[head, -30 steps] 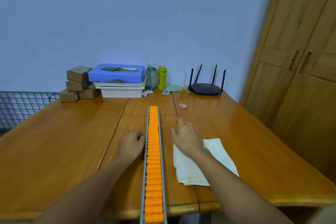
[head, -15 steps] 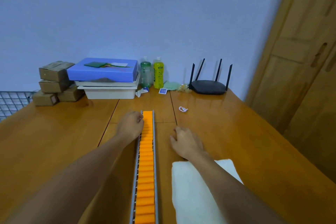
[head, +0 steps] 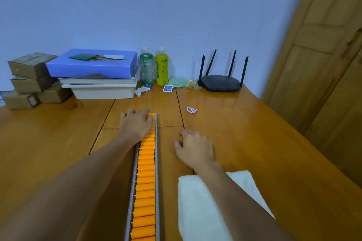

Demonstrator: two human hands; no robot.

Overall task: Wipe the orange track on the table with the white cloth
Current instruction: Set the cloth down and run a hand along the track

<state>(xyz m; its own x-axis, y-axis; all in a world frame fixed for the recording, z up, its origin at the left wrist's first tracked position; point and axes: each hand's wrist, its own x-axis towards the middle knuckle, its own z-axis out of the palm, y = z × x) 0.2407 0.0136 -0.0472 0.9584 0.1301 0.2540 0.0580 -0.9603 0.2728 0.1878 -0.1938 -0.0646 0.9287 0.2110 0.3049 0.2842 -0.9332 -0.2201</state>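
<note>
The orange track [head: 145,188], a long row of orange rollers in a grey metal frame, runs down the middle of the wooden table [head: 254,143] towards me. My left hand [head: 136,123] rests palm down on the track's far end, fingers spread over its left rail. On the bare tabletop to the right of the track lies my right hand [head: 194,147], flat with loosely curled fingers, holding nothing. The folded white cloth [head: 197,207] sits near the table's front edge under my right forearm, which hides part of it.
At the back stand stacked cardboard boxes [head: 29,80], a blue box on white trays [head: 94,66], two bottles [head: 154,66], small packets and a black router [head: 221,82]. A small white loop [head: 191,110] lies right of the track's far end. A wooden wardrobe [head: 323,64] borders the right.
My left hand slid forward along the track to its far end. My right hand moved off the cloth onto bare wood further ahead. The view shifted forward.
</note>
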